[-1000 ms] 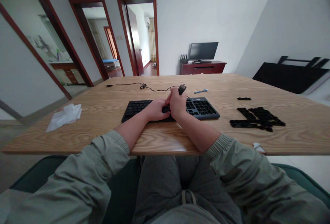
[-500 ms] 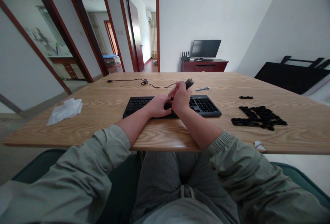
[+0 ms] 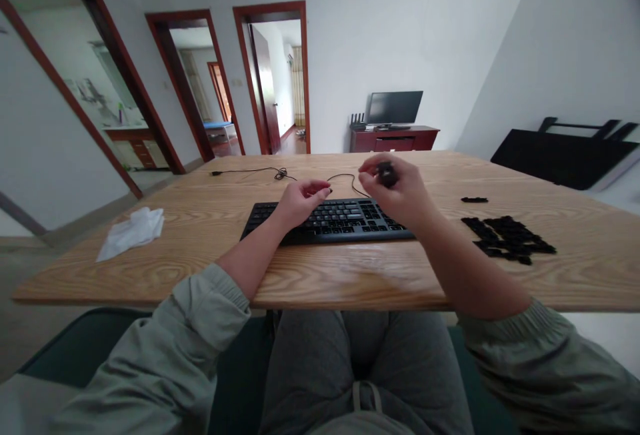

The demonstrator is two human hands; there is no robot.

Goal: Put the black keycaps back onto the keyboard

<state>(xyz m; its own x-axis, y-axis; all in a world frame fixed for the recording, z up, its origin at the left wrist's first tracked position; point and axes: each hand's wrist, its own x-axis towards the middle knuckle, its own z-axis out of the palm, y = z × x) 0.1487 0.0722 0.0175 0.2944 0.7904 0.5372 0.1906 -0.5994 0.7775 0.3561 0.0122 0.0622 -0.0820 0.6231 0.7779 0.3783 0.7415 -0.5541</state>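
On table [image 3: 350, 281]: blk pcs [image 3: 517, 233] R of kbd [image 3: 345, 223], tissue [image 3: 133, 235] L.

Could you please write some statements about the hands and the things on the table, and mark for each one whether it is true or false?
1. The right hand holds a dark object. True.
2. The two hands touch each other. False: a gap separates the left hand from the right hand.
3. The keyboard lies on the table. True.
4. The black cable has a tangle in it. True.
5. The heap of black pieces lies left of the keyboard. False: it lies to the right.
6. The crumpled white sheet is in the left hand. False: it lies on the table.
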